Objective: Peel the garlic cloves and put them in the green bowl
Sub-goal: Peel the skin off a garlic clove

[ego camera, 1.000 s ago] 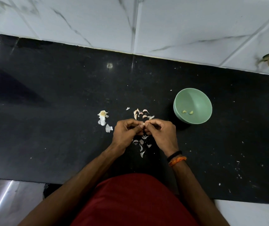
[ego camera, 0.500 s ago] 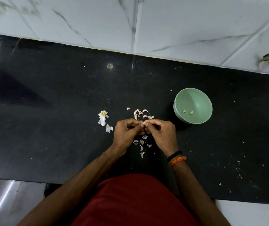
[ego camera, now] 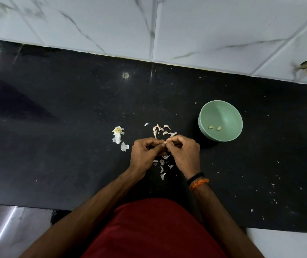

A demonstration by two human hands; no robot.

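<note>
Where fingertips meet, garlic clove barely shows.

I'm standing in a home kitchen: a polished black stone worktop runs along white marble-veined wall tiles, with garlic skins scattered before me.

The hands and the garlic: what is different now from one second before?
Almost nothing. Both hands, left and right, still pinch the same garlic clove between their fingertips above the peels; only the fingers shifted slightly. The green bowl still holds two peeled cloves, and the scraps lie as before.
</note>
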